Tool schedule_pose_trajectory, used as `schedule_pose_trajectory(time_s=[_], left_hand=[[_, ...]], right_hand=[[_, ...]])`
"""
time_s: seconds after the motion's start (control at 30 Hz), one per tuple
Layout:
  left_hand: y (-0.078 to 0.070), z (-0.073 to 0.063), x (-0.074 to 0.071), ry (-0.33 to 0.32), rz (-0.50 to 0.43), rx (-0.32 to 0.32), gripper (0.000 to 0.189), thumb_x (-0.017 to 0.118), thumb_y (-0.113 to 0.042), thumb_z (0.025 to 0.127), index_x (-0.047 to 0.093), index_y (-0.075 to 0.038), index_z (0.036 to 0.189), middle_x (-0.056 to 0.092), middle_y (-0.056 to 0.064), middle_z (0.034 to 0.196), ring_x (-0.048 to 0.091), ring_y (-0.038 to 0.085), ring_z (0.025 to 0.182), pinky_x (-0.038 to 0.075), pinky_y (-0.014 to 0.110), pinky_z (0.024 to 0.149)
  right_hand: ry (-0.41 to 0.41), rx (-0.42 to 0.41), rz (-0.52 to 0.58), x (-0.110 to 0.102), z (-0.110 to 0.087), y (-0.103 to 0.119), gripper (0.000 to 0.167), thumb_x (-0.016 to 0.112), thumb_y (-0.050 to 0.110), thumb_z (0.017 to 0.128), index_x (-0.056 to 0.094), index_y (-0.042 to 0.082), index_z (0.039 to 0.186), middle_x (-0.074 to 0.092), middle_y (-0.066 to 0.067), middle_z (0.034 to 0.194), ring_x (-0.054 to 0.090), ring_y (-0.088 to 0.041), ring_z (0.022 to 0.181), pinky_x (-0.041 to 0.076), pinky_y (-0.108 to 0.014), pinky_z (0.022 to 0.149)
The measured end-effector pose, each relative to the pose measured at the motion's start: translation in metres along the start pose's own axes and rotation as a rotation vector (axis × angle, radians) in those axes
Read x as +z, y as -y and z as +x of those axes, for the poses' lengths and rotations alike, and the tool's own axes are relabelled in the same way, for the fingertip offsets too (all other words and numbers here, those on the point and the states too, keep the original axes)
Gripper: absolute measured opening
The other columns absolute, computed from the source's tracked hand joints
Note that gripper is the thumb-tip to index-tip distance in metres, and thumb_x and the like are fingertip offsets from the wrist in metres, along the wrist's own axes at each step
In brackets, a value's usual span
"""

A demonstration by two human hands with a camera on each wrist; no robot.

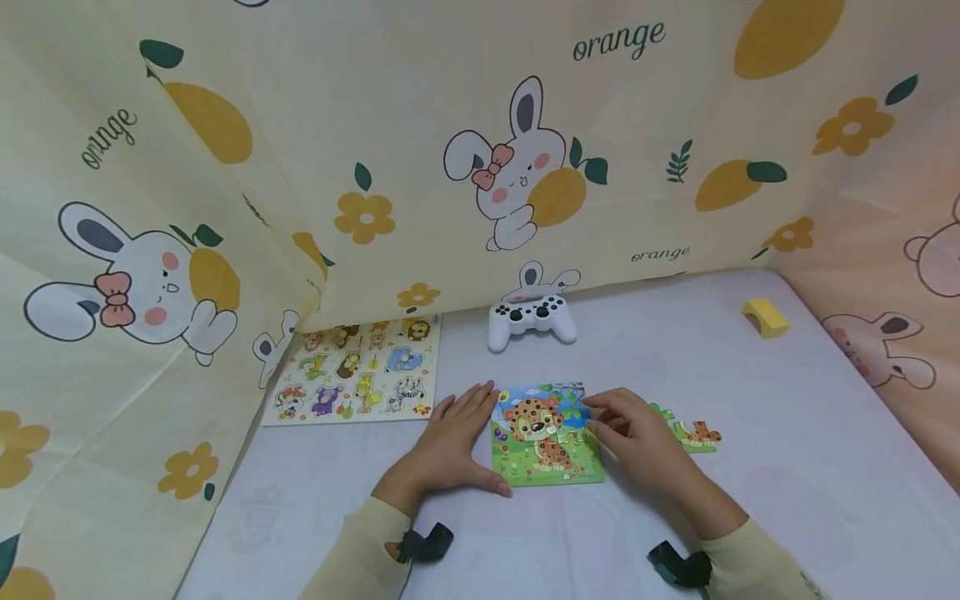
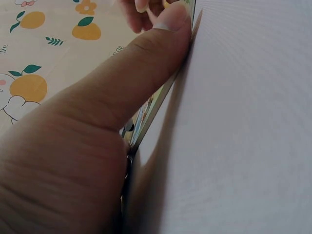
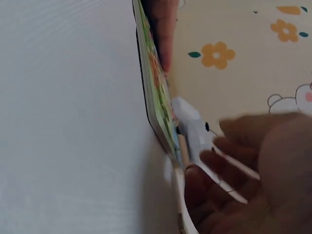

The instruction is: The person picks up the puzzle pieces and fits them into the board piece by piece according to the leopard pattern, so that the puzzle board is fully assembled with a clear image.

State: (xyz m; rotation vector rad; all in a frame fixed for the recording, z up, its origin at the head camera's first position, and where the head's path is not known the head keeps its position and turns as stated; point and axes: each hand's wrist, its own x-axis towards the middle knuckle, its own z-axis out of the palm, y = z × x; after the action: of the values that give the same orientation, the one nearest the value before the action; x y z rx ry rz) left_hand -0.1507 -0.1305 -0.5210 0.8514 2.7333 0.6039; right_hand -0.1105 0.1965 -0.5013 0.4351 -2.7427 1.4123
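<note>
A square leopard jigsaw puzzle [image 1: 553,454] lies on the white table between the two hands. My left hand [image 1: 453,454] rests along its left side, fingers stretched out and thumb at the lower left corner. In the left wrist view the thumb [image 2: 161,44] runs along the board's edge. My right hand [image 1: 637,429] is at the puzzle's upper right edge, thumb and forefinger pinching a small puzzle piece [image 3: 184,148] that tilts up from the board, mostly hidden by the fingers. Loose green puzzle pieces [image 1: 697,435], one with leopard spots, lie beyond the right hand.
An animal picture board [image 1: 352,408] lies at the back left, partly under the hanging cloth. A white game controller [image 1: 532,321] sits behind the puzzle. At the far right is a yellow arched block [image 1: 767,318]. Printed cloth [image 1: 420,108] walls the table's back and sides.
</note>
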Motion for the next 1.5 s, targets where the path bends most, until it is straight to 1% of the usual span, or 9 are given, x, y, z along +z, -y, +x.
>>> schedule_pose_trajectory(time_s=[0.1,0.2,0.3,0.5,0.8,1.03,1.23,1.43,1.5], left_hand=[[-0.001,0.0,-0.001,0.001,-0.001,-0.008,0.149,0.085,-0.088,0.064,0.019,-0.015,0.176,0.005,-0.004,0.182,0.001,0.015,0.165,0.0,0.052,0.13],[-0.002,-0.001,-0.001,0.002,0.001,-0.013,0.149,0.085,-0.088,0.064,0.019,-0.015,0.176,0.006,-0.004,0.182,0.001,0.014,0.165,-0.001,0.051,0.13],[-0.002,0.0,-0.001,0.005,0.004,-0.014,0.149,0.085,-0.088,0.065,0.019,-0.015,0.176,0.005,-0.004,0.182,0.001,0.014,0.165,-0.001,0.051,0.13],[-0.004,0.0,-0.002,0.006,0.005,-0.013,0.148,0.085,-0.087,0.065,0.019,-0.015,0.176,0.005,-0.004,0.182,0.001,0.015,0.165,-0.001,0.051,0.13],[-0.004,0.0,-0.004,0.005,0.012,-0.009,0.148,0.085,-0.087,0.066,0.019,-0.014,0.176,0.006,-0.003,0.182,0.002,0.016,0.166,0.0,0.051,0.13],[-0.004,0.0,-0.002,0.01,0.008,-0.019,0.148,0.085,-0.088,0.065,0.019,-0.015,0.176,0.005,-0.004,0.182,0.001,0.014,0.165,0.0,0.051,0.13],[-0.003,-0.001,-0.001,0.007,0.004,-0.019,0.148,0.085,-0.088,0.065,0.019,-0.015,0.176,0.005,-0.004,0.182,0.001,0.016,0.165,0.0,0.052,0.13],[-0.003,-0.001,-0.002,0.003,0.004,-0.011,0.148,0.085,-0.088,0.065,0.02,-0.015,0.176,0.005,-0.004,0.182,0.001,0.016,0.166,0.0,0.052,0.13],[-0.003,0.0,-0.002,0.002,0.001,-0.008,0.148,0.085,-0.088,0.065,0.02,-0.014,0.176,0.005,-0.004,0.182,0.001,0.016,0.166,0.0,0.052,0.13]], right_hand=[[0.057,-0.111,-0.082,0.003,-0.001,0.001,0.036,0.077,0.009,0.103,0.073,0.005,0.138,0.069,-0.011,0.139,0.067,-0.032,0.122,0.058,-0.052,0.101],[0.169,-0.204,-0.189,0.005,-0.003,0.005,0.044,0.077,0.017,0.103,0.07,0.006,0.145,0.063,-0.011,0.153,0.052,-0.041,0.145,0.044,-0.064,0.115],[0.263,-0.265,-0.285,0.006,-0.004,0.009,0.047,0.074,0.024,0.106,0.068,0.007,0.149,0.059,-0.01,0.158,0.046,-0.043,0.15,0.04,-0.067,0.117],[0.307,-0.284,-0.381,0.007,-0.006,0.01,0.045,0.072,0.029,0.107,0.069,0.008,0.147,0.061,-0.008,0.155,0.048,-0.04,0.149,0.042,-0.066,0.116],[0.307,-0.237,-0.38,0.006,-0.006,0.01,0.048,0.076,0.024,0.104,0.069,0.007,0.149,0.061,-0.005,0.156,0.047,-0.04,0.15,0.042,-0.064,0.116],[0.316,-0.2,-0.386,0.006,-0.006,0.009,0.051,0.077,0.027,0.104,0.066,0.011,0.152,0.058,-0.002,0.16,0.043,-0.044,0.152,0.043,-0.07,0.113],[0.322,-0.147,-0.282,0.007,-0.007,0.003,0.054,0.077,0.034,0.104,0.066,0.016,0.154,0.055,0.0,0.162,0.037,-0.04,0.156,0.039,-0.07,0.117],[0.261,-0.128,-0.026,-0.001,-0.006,-0.003,0.056,0.076,0.032,0.105,0.061,0.015,0.157,0.053,-0.009,0.163,0.038,-0.044,0.154,0.031,-0.071,0.12],[0.221,-0.137,0.043,-0.008,-0.006,-0.005,0.052,0.073,0.026,0.107,0.06,0.013,0.156,0.054,-0.012,0.161,0.045,-0.045,0.15,0.036,-0.069,0.118]])
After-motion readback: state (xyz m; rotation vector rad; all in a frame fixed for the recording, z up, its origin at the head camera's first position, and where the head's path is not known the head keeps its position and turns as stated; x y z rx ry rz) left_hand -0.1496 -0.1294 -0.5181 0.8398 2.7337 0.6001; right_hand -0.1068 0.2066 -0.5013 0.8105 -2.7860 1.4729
